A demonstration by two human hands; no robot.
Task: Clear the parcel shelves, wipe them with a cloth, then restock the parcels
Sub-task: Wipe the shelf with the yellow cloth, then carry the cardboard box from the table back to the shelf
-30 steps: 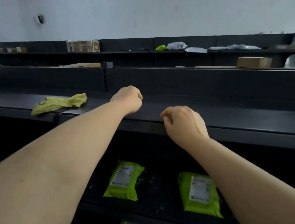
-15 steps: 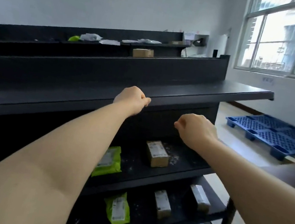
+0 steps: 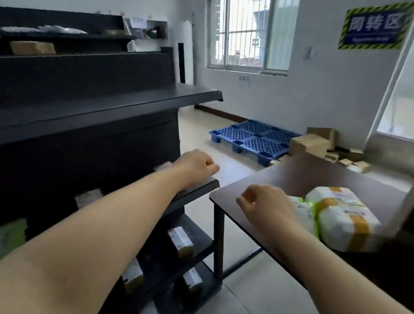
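Fists both sides, fingers curled on nothing: left hand (image 3: 195,164) over the black shelf (image 3: 126,106) end, right hand (image 3: 266,208) above the brown table (image 3: 308,174) edge. Below, small boxed parcels (image 3: 180,242) on lower shelves. Just beyond the right hand, white taped parcels (image 3: 341,219) on the table. Farthest, blue pallet (image 3: 253,140).

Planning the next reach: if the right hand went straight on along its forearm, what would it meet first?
The right hand would probably meet the shelf corner by the left hand, across the gap from the table; depth is unclear.
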